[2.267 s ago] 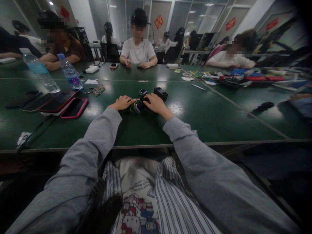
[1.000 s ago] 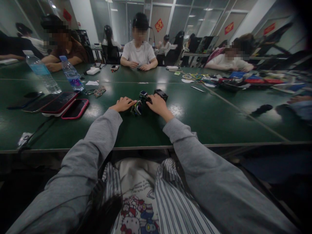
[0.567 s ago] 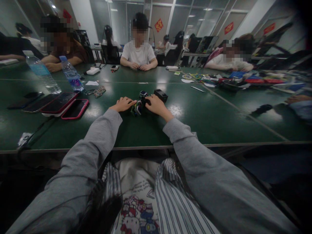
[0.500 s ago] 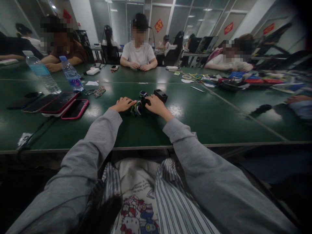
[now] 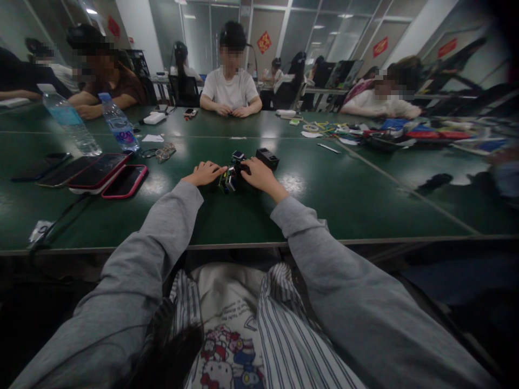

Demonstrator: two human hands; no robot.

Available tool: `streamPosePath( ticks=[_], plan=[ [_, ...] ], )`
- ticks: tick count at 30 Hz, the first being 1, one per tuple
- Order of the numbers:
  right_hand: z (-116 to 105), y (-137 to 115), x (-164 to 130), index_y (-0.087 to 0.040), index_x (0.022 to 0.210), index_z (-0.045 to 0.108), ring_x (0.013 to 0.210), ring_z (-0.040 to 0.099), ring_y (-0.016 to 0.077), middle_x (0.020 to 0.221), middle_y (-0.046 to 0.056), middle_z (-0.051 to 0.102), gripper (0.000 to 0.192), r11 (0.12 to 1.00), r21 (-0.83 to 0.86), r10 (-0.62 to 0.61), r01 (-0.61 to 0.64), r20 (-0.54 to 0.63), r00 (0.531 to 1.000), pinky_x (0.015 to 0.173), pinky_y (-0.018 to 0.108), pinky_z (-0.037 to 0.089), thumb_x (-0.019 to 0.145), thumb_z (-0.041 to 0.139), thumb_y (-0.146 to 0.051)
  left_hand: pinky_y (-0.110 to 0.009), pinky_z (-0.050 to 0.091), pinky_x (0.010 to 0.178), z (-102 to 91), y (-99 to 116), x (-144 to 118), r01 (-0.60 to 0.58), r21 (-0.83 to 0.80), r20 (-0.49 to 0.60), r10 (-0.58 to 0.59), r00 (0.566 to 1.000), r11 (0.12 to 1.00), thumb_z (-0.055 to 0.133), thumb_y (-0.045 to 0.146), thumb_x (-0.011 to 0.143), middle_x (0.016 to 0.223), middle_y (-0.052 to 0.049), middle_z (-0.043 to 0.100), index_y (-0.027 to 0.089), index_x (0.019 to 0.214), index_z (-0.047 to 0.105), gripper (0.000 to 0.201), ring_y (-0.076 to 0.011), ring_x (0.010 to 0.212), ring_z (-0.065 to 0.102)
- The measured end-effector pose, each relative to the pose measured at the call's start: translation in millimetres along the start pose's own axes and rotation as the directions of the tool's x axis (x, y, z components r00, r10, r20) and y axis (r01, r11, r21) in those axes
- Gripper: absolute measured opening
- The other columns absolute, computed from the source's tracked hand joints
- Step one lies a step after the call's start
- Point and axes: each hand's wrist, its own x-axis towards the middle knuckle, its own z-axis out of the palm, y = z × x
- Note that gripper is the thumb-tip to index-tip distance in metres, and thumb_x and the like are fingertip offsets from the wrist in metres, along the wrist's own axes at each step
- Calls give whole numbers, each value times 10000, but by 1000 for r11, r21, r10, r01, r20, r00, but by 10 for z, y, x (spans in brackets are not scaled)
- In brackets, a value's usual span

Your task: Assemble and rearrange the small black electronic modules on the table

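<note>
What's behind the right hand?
A black box on the green table, partly covered along its near lower side by the right hand. Whether they touch isn't clear, and anything beneath the palm is hidden.

Small dark gadget (image 5: 231, 181) with green, silvery parts; lying between left hand (image 5: 206, 173) and right hand (image 5: 260, 174), touching the latter, exact pose unclear.

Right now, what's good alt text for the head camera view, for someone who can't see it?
A person's left hand and right hand flank a small cluster of dark parts at a green table, a black box just beyond. Phones and two bottles are to the left; other people sit opposite.
</note>
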Motion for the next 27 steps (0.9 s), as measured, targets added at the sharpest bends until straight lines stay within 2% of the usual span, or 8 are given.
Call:
streamPosePath(
  ticks=[10, 27],
  plan=[
    [-18, -14, -12, -155, 1328, 535, 1179, 539, 289, 1267, 154, 546, 453, 999, -36, -4, 6, 48, 999, 962, 420, 473, 892, 494, -268, -542, 281, 1076, -3, -2, 3, 3, 10, 14, -3, 1000, 1000, 150, 744, 901, 1430, -112, 466, 287, 1351, 554, 758, -360, 1311, 373],
    [-19, -11, -20, -157, 1344, 514, 1203, 531, 287, 1277, 154, 535, 458, 999, -39, -14, 16, 54, 998, 983, 423, 468, 904, 516, -283, -532, 288, 1079, -8, 2, -4, 4, 3, 9, -5, 1000, 1000, 150, 754, 895, 1428, -99, 467, 290, 1343, 555, 762, -357, 1313, 377]
  ],
)
